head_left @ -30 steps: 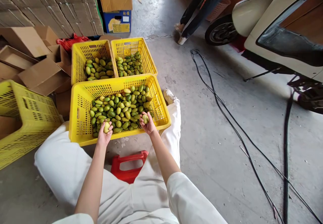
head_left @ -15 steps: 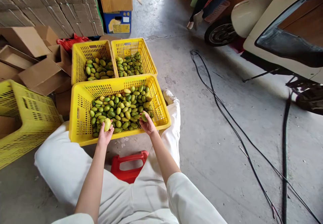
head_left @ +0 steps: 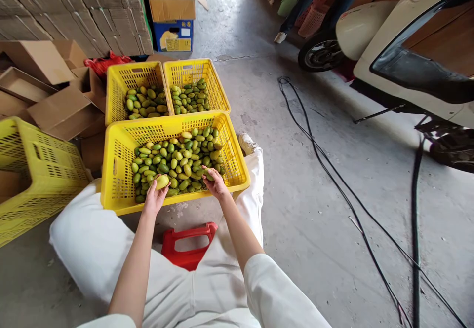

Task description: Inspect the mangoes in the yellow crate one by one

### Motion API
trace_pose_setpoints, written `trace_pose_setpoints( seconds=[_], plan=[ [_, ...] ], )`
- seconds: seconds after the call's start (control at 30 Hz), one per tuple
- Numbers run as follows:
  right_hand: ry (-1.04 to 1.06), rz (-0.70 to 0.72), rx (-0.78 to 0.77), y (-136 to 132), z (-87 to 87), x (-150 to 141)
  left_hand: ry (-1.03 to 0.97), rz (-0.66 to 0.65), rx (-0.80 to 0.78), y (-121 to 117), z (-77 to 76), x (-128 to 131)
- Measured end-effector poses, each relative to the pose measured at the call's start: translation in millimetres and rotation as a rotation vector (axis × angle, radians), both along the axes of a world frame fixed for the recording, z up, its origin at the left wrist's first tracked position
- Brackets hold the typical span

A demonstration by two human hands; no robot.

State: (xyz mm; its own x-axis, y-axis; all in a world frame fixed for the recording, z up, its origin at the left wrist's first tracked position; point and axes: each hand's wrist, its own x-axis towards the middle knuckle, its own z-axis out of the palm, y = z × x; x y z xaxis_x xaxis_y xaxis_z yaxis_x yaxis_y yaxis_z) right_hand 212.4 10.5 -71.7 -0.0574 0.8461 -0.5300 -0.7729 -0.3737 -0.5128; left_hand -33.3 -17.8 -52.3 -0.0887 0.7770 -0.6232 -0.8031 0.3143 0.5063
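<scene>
My left hand [head_left: 154, 199] is closed round a pale yellow-green mango [head_left: 162, 182] above the front edge of the large yellow crate [head_left: 175, 203]. In my right hand [head_left: 217, 187], at the crate's front right, the fingers grip a greener mango [head_left: 208, 174], partly hidden by them. Many small green and yellowish mangoes [head_left: 177, 163] lie heaped in this crate beneath both hands. Behind it stand two smaller yellow crates, one at the left [head_left: 111, 96] and one at the right [head_left: 220, 89], each with mangoes at the bottom.
Another yellow crate [head_left: 55, 163] lies at the left beside opened cardboard boxes [head_left: 61, 111]. A red plastic stool [head_left: 187, 257] is between my legs. Black cables [head_left: 314, 145] run over the floor at the right, near a parked scooter [head_left: 370, 42]. A person's legs [head_left: 309, 2] show behind it.
Both mangoes have been turned in my fingers, the left one now lying more sideways. The hands stay nearly in place. The other person's legs have moved right, behind the scooter.
</scene>
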Motion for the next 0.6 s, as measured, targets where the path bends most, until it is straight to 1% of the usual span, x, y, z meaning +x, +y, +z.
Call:
trace_pose_setpoints(
  seconds=[0.07,0.13,0.23,0.3,0.4,0.5,0.6],
  plan=[
    [-0.003,-0.021,-0.009,0.6,-1.0,-0.5,0.017,0.007,0.005,0.6,-1.9,0.7],
    [0.007,-0.032,-0.003,1.2,-1.5,-0.6,0.011,0.042,0.001,1.4,-3.2,0.1],
    [0.016,-0.017,0.013,1.9,-0.7,0.4,-0.060,0.081,0.041,2.1,-2.3,-2.6],
    [0.033,0.000,0.000,2.5,0.7,1.8,-0.118,0.070,0.064,2.3,0.0,-3.6],
    [0.071,0.001,-0.039,3.6,2.4,3.5,-0.156,0.044,0.012,2.7,4.3,-2.7],
    [0.073,-0.004,-0.074,3.5,3.0,3.0,-0.133,0.048,-0.068,3.0,7.1,-0.7],
    [0.006,0.065,-0.060,1.4,2.9,1.5,-0.089,0.059,-0.082,2.1,6.7,-0.4]
  ],
)
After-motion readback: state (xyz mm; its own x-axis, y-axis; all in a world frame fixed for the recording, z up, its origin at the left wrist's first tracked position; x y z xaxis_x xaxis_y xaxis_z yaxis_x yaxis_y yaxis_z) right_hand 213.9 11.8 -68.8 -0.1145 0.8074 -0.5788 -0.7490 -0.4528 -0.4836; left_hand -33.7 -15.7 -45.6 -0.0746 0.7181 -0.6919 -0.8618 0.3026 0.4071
